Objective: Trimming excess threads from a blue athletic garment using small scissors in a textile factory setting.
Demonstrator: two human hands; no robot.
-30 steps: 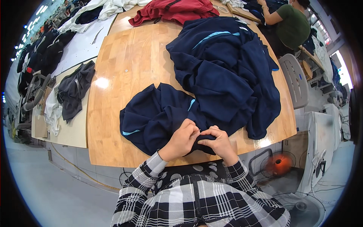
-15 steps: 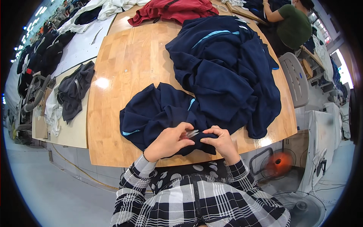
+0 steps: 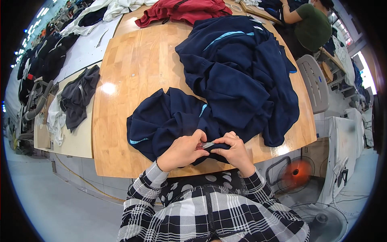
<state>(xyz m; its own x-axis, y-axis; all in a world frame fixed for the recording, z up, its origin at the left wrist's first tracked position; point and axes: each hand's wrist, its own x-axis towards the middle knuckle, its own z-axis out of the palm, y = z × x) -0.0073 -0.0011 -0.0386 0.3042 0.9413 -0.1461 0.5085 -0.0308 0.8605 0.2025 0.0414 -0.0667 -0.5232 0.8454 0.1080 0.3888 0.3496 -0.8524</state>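
Observation:
My left hand [image 3: 182, 151] is closed around small thread snips [image 3: 208, 144] with a reddish handle and metal blades. Their tips point right, toward my right hand [image 3: 234, 151]. Thumb and fingers of that hand pinch the edge of a navy garment [image 3: 169, 117] right at the blade tips. Whether a thread lies between the blades is too small to tell. The garment is bunched at the table's near edge and has light blue trim. Behind it, to the right, a larger heap of navy garments [image 3: 238, 80] touches it.
The wooden table [image 3: 129, 92] carries a red garment [image 3: 181, 11] at its far side. Grey cloth [image 3: 80, 97] lies on a side table at left. A grey chair [image 3: 313, 84] stands at right, near a person in a green shirt [image 3: 314, 26]. An orange fan [image 3: 296, 173] is below.
The snips' blades have come closer to my right fingers, and their reddish handle now shows. My right hand has shifted slightly left. The garments lie almost unchanged.

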